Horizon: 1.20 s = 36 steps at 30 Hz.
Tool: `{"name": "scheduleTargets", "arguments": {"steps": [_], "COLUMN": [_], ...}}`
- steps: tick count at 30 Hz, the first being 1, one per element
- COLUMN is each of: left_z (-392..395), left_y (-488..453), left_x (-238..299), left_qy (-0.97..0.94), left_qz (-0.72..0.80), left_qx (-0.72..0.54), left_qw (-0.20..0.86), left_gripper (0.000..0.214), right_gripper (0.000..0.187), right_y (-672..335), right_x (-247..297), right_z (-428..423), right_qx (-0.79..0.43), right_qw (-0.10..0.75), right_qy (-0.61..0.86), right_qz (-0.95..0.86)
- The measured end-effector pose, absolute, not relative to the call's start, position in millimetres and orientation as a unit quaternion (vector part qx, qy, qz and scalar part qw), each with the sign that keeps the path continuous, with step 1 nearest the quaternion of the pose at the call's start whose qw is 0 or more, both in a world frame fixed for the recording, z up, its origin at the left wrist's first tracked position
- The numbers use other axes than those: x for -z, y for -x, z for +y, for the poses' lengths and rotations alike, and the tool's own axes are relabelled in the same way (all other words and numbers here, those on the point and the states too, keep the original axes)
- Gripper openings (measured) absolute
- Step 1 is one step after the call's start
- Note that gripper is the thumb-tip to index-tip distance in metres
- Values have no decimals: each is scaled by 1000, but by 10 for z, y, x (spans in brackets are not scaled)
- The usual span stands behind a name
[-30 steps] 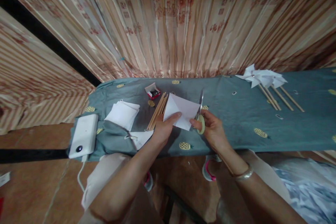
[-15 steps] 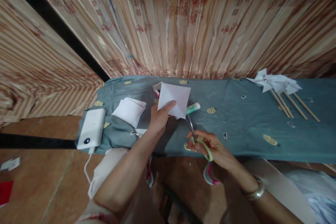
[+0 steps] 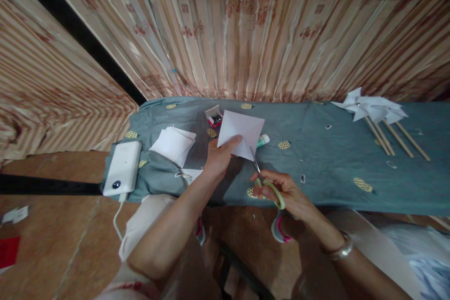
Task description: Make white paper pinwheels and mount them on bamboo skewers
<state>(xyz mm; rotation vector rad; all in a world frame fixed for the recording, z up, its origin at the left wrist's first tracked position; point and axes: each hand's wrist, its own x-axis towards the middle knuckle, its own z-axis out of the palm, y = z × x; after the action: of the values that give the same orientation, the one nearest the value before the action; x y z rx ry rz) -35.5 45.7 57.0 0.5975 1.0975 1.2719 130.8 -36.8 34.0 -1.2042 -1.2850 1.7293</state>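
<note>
My left hand (image 3: 221, 155) pinches a square sheet of white paper (image 3: 242, 126) by its left part, thumb on top, holding it above the cloth. In my right hand (image 3: 277, 186) is a pair of scissors (image 3: 270, 189) with light green handles. Their blades meet the paper at its lower right corner. Partly hidden behind the sheet lies a green and white glue stick (image 3: 263, 140). Left of the sheet, a small open red and white box (image 3: 213, 117) holds small shiny pieces too tiny to name.
A stack of white paper squares (image 3: 173, 145) lies to the left, near a white power bank (image 3: 123, 168) with a cable. Paper pinwheels (image 3: 369, 107) on wooden sticks lie at the right. A patterned curtain (image 3: 239, 33) hangs behind the cloth-covered table (image 3: 326, 173).
The paper has shifted slightly right, showing more of the small box and covering more of the glue stick. The scissor blades now overlap the paper's corner.
</note>
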Motion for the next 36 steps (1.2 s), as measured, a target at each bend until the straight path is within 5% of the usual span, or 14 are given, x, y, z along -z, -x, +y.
{"name": "scheduleTargets", "arguments": {"steps": [36], "left_z": [435], "left_y": [337], "left_x": [-549], "left_qy": [-267], "left_qz": [490], "left_qx": [-549], "left_qw": [622], "left_gripper": [41], "right_gripper": [49], "right_y": [-1320], "right_x": [-269], "right_z": [-381], "right_qx": [-663], "right_qw": [367], "right_qy": [459], "right_qz": [-464]}}
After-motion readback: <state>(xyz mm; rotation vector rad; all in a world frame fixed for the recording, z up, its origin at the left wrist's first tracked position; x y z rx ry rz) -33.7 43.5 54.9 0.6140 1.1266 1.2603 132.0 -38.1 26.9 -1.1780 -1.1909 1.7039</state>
